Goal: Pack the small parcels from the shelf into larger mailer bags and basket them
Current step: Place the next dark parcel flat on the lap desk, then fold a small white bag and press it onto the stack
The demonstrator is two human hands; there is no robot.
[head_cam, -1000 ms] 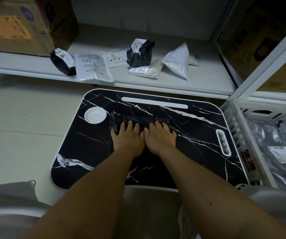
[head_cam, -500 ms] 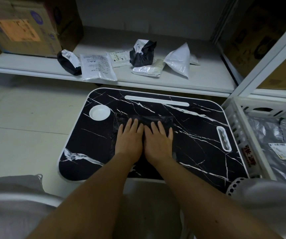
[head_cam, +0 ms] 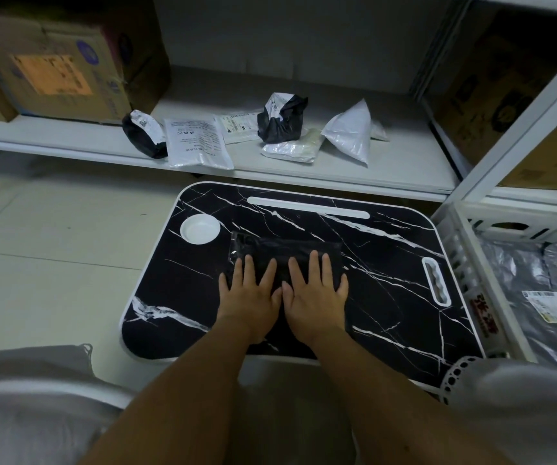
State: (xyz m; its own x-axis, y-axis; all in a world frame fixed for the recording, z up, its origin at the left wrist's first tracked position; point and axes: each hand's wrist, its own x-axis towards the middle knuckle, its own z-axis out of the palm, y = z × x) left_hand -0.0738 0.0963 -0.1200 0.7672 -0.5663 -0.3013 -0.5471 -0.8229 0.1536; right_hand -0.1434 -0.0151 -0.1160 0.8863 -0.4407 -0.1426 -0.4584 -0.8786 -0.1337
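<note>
The left hand [head_cam: 248, 297] and right hand [head_cam: 315, 295] are pressed flat, fingers spread, on a black mailer bag [head_cam: 287, 253] barely distinguishable from the black marble table [head_cam: 387, 280], its near part hidden beneath them, while small parcels [head_cam: 282, 120] are left on the shelf [head_cam: 404, 162] beyond and the basket [head_cam: 465, 260] is cut off at right.

A black marble-patterned desk [head_cam: 387, 263] stood on the floor [head_cam: 52, 246], bearing a flat black mailer bag [head_cam: 287, 250]. Behind it, the white shelf [head_cam: 387, 162] carried a cardboard box [head_cam: 52, 72] and several small parcels [head_cam: 196, 142].

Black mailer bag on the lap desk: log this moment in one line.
both hands flat on black mailer bag | bag on lap desk | basket right
</note>
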